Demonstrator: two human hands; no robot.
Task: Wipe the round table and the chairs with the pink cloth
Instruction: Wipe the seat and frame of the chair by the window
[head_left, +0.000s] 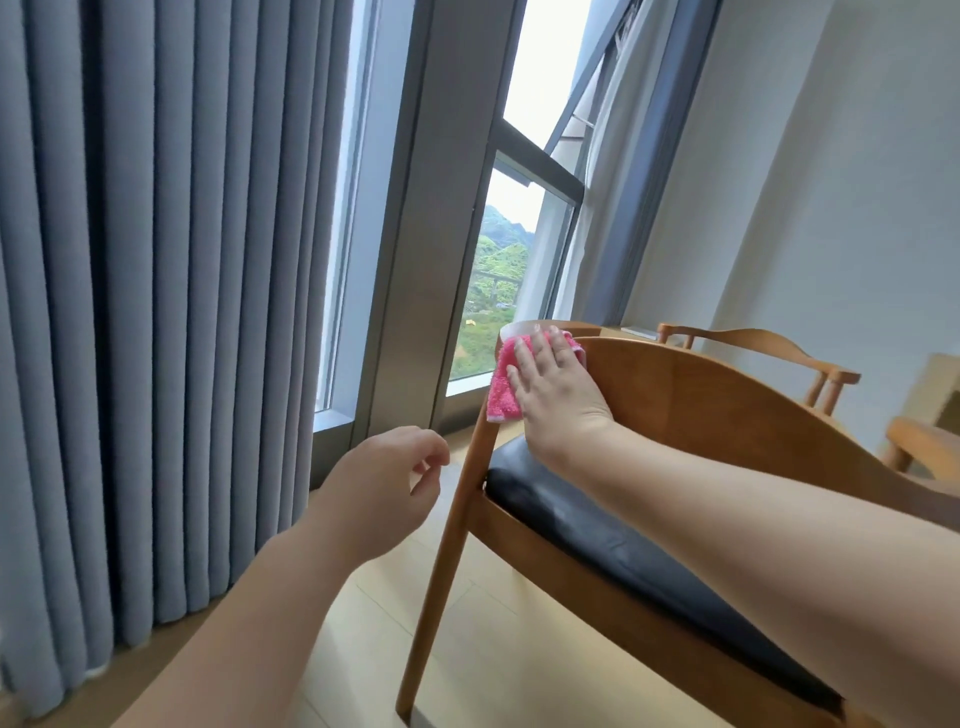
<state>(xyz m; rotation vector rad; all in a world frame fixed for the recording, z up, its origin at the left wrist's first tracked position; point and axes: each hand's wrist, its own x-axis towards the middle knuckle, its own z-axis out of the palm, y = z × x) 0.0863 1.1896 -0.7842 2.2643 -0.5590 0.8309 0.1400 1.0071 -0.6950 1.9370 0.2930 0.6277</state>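
Right hand (550, 387), fingers straight, presses the pink cloth (506, 387) flat on the near chair (691, 395) backrest end; left hand (387, 483) hangs loosely curled, holding nothing. Judged mid-task: 1 chair under wipe, second chair (753, 345) behind likely pending, round table not identifiable.

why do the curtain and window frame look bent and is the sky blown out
Head view: the wide-angle lens bows the grey curtain and window frame and tilts the room; the sky through the window is overexposed to white, while the right hand on the pink cloth stays evenly lit and fairly sharp.
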